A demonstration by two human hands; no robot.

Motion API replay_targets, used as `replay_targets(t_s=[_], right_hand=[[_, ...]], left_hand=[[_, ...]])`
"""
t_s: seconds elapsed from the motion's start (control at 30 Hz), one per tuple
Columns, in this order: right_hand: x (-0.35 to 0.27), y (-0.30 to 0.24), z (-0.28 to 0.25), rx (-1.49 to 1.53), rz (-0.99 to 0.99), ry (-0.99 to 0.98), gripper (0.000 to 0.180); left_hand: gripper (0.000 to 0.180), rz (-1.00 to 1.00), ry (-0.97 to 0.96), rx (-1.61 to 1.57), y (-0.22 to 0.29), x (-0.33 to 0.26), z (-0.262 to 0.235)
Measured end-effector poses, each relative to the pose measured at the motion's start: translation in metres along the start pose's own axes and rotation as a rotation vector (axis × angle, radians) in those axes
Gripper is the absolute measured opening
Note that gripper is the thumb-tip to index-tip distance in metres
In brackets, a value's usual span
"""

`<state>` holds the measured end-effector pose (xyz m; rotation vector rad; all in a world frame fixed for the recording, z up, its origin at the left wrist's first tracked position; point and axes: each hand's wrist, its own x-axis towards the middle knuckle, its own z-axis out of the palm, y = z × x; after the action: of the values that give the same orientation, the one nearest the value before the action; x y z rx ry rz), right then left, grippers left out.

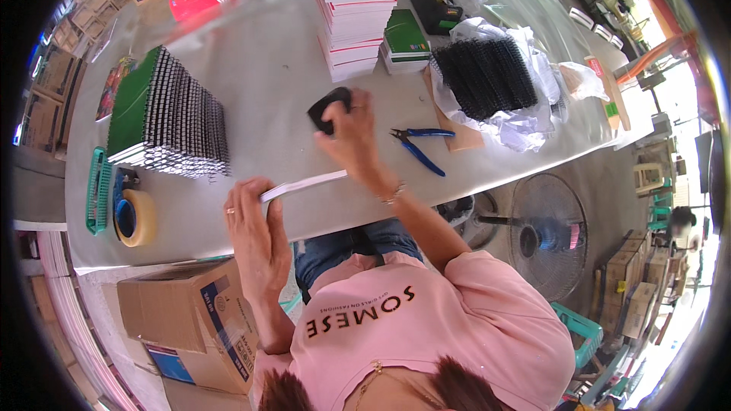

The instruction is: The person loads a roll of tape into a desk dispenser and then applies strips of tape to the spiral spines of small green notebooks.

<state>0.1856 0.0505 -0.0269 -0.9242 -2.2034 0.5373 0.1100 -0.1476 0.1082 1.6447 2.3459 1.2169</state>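
Observation:
At the near edge of the table, my left hand (255,221) grips one end of a thin white pad of pages (304,184), held on edge so that its narrow side shows. My right hand (354,133) lies beyond the pad, fingers closed on a small black block (327,112) on the tabletop; its exact kind is unclear. Blue-handled cutting pliers (420,148) lie just right of that hand. Left of both hands stands a stack of green-covered notebooks (164,118) with black spiral bindings.
A tall pile of unbound pads (354,15) stands at the back, beside a black tape dispenser (432,0). Black binding coils (487,76) rest on crumpled white wrapping at the right. A tape roll (137,217) and green basket (97,190) sit front left. A fan (548,236) stands beyond the table.

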Motion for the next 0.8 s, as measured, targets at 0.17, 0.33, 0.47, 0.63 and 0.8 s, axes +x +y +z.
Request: replay_targets(t_s=[0.17, 0.33, 0.47, 0.63, 0.8], right_hand=[[0.005, 0.048, -0.124, -0.107, 0.036, 0.032, 0.048], [0.003, 0.105, -0.224, -0.529, 0.229, 0.352, 0.035], [0.002, 0.123, -0.232, -0.48, 0.336, 0.323, 0.032], [-0.001, 0.142, -0.234, -0.322, 0.383, 0.369, 0.022], [0.004, 0.137, -0.232, -0.361, 0.365, 0.387, 0.019]], left_hand=[[0.029, 0.133, -0.165, 0.144, -0.001, 0.024, 0.023], [0.032, 0.152, -0.292, 0.304, -0.008, 0.025, 0.044], [0.032, 0.121, -0.235, 0.375, -0.012, 0.012, 0.055], [0.029, 0.057, -0.135, 0.389, -0.01, 0.005, 0.067], [0.054, -0.003, 0.034, 0.272, -0.008, 0.002, 0.087]])
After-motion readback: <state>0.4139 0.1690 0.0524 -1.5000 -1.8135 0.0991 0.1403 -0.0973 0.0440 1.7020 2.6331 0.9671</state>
